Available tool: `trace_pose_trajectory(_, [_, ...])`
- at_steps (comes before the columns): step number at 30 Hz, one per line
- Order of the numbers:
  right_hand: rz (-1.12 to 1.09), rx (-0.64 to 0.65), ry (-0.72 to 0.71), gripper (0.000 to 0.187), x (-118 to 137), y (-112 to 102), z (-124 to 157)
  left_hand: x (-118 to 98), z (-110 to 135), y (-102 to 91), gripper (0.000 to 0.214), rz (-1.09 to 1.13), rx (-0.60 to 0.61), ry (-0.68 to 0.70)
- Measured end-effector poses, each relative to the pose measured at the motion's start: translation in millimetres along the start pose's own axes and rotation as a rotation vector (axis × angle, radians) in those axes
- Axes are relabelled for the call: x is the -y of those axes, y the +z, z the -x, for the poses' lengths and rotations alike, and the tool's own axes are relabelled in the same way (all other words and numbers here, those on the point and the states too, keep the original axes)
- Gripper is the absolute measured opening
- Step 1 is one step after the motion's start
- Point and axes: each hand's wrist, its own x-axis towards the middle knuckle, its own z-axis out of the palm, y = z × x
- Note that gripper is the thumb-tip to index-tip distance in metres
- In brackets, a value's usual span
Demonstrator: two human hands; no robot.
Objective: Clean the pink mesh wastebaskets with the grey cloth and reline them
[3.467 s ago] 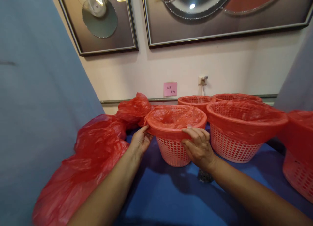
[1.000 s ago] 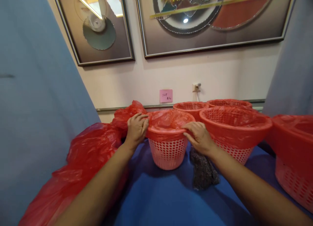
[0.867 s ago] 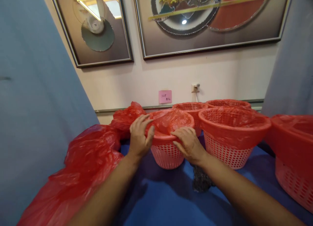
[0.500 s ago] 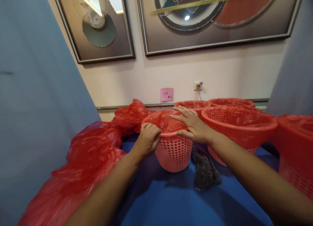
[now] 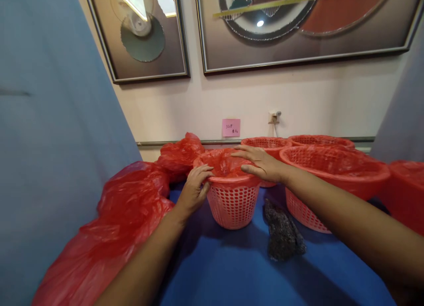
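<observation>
Basket on blue tbl, red liner in it & over its rim. L hand at its near-L rim, can't tell if gripping; R hand w/ fingers spread, over its R side. Dk bundle R of it; red plastic heap L.

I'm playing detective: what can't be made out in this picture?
All in the head view:
Inside bottom of the front basket: hidden by its red liner.
Part of that basket's rim: behind the right hand.
Far-right basket: cut off by the right edge.
Larger framed picture: top cut off by the upper edge.
Small writing on the pink note: lower line too small to read.
</observation>
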Motion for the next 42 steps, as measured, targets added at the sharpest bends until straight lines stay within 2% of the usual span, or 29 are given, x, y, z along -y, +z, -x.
trace_pose_trajectory(2, [0.048, 0.141, 0.085, 0.056, -6, -2, -3, 2, 0, 1.0, 0.017, 0.023, -0.014, -0.012])
trace_pose_trajectory(5, [0.068, 0.444, 0.246, 0.072, -11, -1, -5, 5, 0, 1.5, 0.017, 0.051, -0.023, -0.049])
trace_pose_trajectory(7, [0.059, 0.488, 0.284, 0.079, -14, 2, -4, 9, 1, 2.5, 0.018, 0.069, -0.031, -0.086])
trace_pose_trajectory(9, [0.049, 0.394, 0.241, 0.075, -18, 4, -3, 13, 3, 4.5, 0.019, 0.083, -0.058, -0.129])
trace_pose_trajectory(13, [0.152, 0.063, 0.163, 0.062, -19, 5, -10, 15, 6, 9.7, 0.021, 0.124, -0.114, -0.183])
trace_pose_trajectory(15, [0.206, 0.022, 0.165, 0.059, -14, 5, -19, 12, 6, 12.1, 0.021, 0.147, -0.115, -0.181])
trace_pose_trajectory(16, [0.205, 0.064, 0.171, 0.059, -11, 6, -24, 11, 5, 13.0, 0.020, 0.155, -0.115, -0.180])
trace_pose_trajectory(18, [0.159, 0.257, 0.228, 0.062, -5, 9, -35, 8, 3, 14.1, 0.019, 0.163, -0.114, -0.186])
trace_pose_trajectory(21, [0.137, 0.569, 0.452, 0.067, -6, 16, -46, 6, 1, 14.1, 0.019, 0.162, -0.101, -0.198])
trace_pose_trajectory(23, [0.186, 0.625, 0.566, 0.061, -14, 17, -48, 7, 0, 13.4, 0.019, 0.157, -0.086, -0.207])
trace_pose_trajectory(25, [0.231, 0.587, 0.586, 0.054, -24, 13, -47, 9, 0, 12.7, 0.019, 0.158, -0.092, -0.223])
trace_pose_trajectory(27, [0.219, 0.473, 0.546, 0.053, -32, 7, -39, 11, 1, 12.7, 0.020, 0.175, -0.112, -0.245])
trace_pose_trajectory(29, [0.132, 0.229, 0.479, 0.052, -33, 4, -26, 12, 3, 14.5, 0.022, 0.207, -0.136, -0.271])
trace_pose_trajectory(32, [-0.017, -0.254, 0.304, 0.043, -20, 12, 4, 11, 10, 23.5, 0.036, 0.293, -0.208, -0.367])
trace_pose_trajectory(34, [-0.009, -0.439, 0.166, 0.040, -3, 27, 25, 9, 17, 33.5, 0.054, 0.408, -0.265, -0.468])
trace_pose_trajectory(37, [0.129, -0.493, 0.064, 0.048, 24, 55, 51, 4, 27, 49.0, 0.065, 0.592, -0.318, -0.585])
trace_pose_trajectory(40, [0.255, -0.516, 0.064, 0.060, 41, 78, 64, -3, 34, 56.6, 0.061, 0.676, -0.390, -0.681])
trace_pose_trajectory(42, [0.291, -0.562, 0.061, 0.064, 45, 89, 67, -10, 33, 54.8, 0.055, 0.724, -0.469, -0.767])
